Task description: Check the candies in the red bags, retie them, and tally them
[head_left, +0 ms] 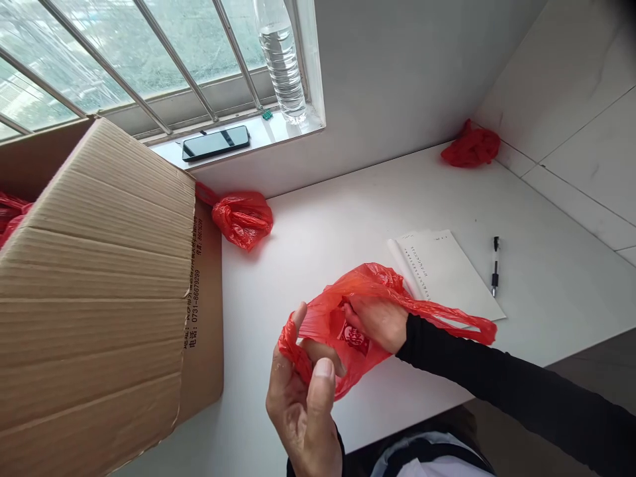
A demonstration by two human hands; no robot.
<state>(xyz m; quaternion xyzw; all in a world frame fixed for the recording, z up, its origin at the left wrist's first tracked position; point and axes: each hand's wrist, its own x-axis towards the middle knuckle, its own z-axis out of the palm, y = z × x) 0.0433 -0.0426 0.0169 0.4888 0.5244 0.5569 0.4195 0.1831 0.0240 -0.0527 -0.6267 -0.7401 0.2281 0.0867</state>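
A thin red plastic bag [322, 311] is spread at its mouth above the front part of the white table [318, 245]. One handle loop of the bag is hooked around the fingers of my left hand [303, 404], whose thumb points up. Through the opening, my right hand [380, 321] reaches inside with its fingers curled down and partly hidden. At those fingers is a small red packet [355, 336] with pale printing. The bag's other handle [467, 321] trails over the black sleeve [462, 351] of my right arm.
At left stands a big open cardboard box [99, 278] with red bags [14, 215] inside. Knotted red bags lie beside it [243, 218] and in the far corner [471, 146]. Paper sheets [447, 271] and a pen [495, 265] are at right. The windowsill holds a phone [216, 143] and water bottle [284, 66].
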